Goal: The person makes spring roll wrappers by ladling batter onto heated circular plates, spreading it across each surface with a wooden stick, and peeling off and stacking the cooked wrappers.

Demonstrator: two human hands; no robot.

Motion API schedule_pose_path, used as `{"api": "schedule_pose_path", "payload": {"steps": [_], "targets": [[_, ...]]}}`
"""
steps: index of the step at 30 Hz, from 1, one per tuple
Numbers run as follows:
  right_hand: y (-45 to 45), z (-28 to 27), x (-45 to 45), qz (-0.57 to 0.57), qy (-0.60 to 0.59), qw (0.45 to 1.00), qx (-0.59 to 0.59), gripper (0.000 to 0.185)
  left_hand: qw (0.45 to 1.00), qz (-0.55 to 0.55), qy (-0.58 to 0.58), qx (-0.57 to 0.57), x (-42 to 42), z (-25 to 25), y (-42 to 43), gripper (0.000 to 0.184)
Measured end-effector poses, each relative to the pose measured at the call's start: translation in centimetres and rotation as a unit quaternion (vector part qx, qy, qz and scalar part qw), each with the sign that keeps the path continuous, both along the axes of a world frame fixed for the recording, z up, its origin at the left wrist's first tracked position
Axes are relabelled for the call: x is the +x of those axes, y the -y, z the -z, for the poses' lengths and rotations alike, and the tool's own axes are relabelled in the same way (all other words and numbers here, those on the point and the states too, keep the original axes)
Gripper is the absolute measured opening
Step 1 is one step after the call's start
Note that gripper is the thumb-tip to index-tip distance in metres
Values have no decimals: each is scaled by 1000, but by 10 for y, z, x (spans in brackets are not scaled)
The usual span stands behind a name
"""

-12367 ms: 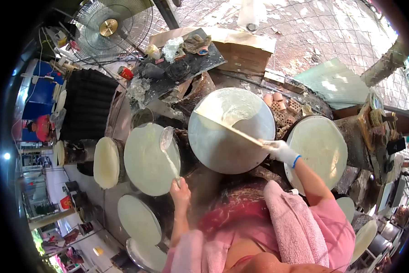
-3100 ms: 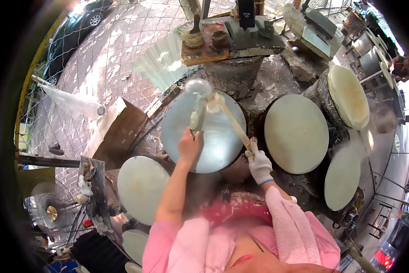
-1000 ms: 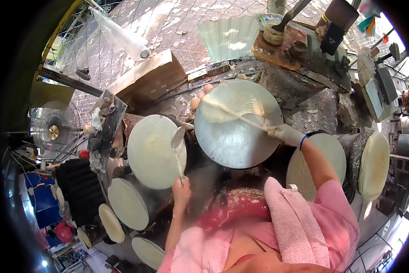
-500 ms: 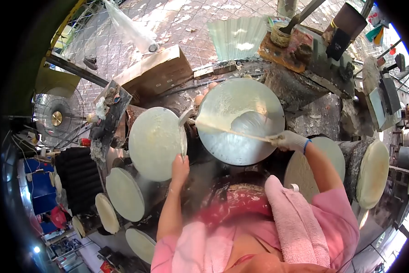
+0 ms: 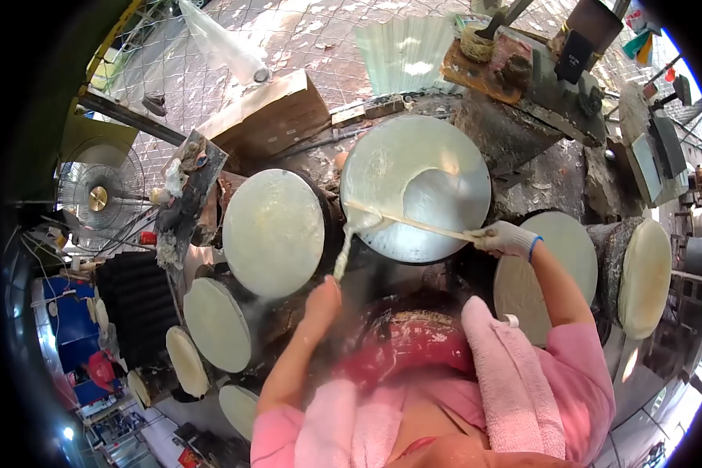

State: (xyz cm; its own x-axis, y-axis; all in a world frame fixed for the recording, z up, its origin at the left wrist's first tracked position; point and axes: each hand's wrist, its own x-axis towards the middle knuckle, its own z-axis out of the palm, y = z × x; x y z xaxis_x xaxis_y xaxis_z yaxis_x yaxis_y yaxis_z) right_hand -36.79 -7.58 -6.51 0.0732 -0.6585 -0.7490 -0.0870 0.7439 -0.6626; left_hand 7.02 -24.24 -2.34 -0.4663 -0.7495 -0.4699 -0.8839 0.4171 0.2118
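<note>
My left hand point(image 5: 325, 300) is closed around the handle of a batter-coated ladle point(image 5: 343, 253), its head at the near left edge of the middle round griddle point(image 5: 442, 234). My right hand point(image 5: 507, 239), in a pale work glove with a blue cuff, grips a long thin wooden stick point(image 5: 425, 225). The stick reaches leftward across the griddle, and its far end meets the ladle head. Pale batter point(image 5: 398, 152) coats the upper and left part of the griddle; bare shiny metal shows toward the lower right.
A batter-covered round griddle point(image 5: 274, 234) stands at the left, another point(image 5: 546, 273) at the right, with several more farther out. Behind are a cardboard box point(image 5: 265, 121) and a wire fence. A fan point(image 5: 99, 197) is at the far left, and a brush point(image 5: 495, 27) sits in a jar.
My left hand has moved right, carrying the ladle from the left griddle's edge to the middle griddle. The bare metal patch there has changed shape. My right hand still grips the stick.
</note>
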Motion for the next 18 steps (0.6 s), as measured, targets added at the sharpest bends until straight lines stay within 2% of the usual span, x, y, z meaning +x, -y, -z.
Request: {"api": "schedule_pose_path", "payload": {"steps": [2, 3, 4, 5, 7, 9, 11, 13, 14, 15, 18], "targets": [[-33, -21, 16, 54, 0, 998, 28, 48, 999, -8, -9, 46, 13, 15, -27, 21], [-45, -50, 27, 74, -15, 996, 40, 52, 998, -6, -13, 68, 15, 24, -38, 21], [-59, -47, 46, 140, 44, 989, 22, 54, 994, 11, -58, 97, 16, 29, -44, 21], [-73, -43, 76, 284, 123, 951, -20, 51, 988, 29, -82, 127, 15, 35, -45, 22], [-71, 5, 139, 461, 269, 845, -25, 42, 966, 59, -193, 160, 10, 30, -28, 22], [-36, 27, 181, 414, 344, 841, -51, 33, 947, 53, -248, 197, 9, 4, 1, 21], [19, -1, 230, 392, 316, 861, -69, 31, 932, -3, -324, 164, 21, -15, 15, 19], [82, 12, 281, 424, 196, 881, -77, 30, 921, -81, -356, 138, 44, -22, 28, 21], [108, 27, 303, 414, 161, 893, -75, 34, 900, -74, -417, 99, 59, -8, 37, 19], [124, 41, 319, 404, 126, 903, -71, 38, 887, -110, -428, 137, 72, -9, 43, 18], [132, 52, 338, 355, -181, 917, -6, 46, 842, -192, -448, 231, 103, -19, 55, 16]]}}
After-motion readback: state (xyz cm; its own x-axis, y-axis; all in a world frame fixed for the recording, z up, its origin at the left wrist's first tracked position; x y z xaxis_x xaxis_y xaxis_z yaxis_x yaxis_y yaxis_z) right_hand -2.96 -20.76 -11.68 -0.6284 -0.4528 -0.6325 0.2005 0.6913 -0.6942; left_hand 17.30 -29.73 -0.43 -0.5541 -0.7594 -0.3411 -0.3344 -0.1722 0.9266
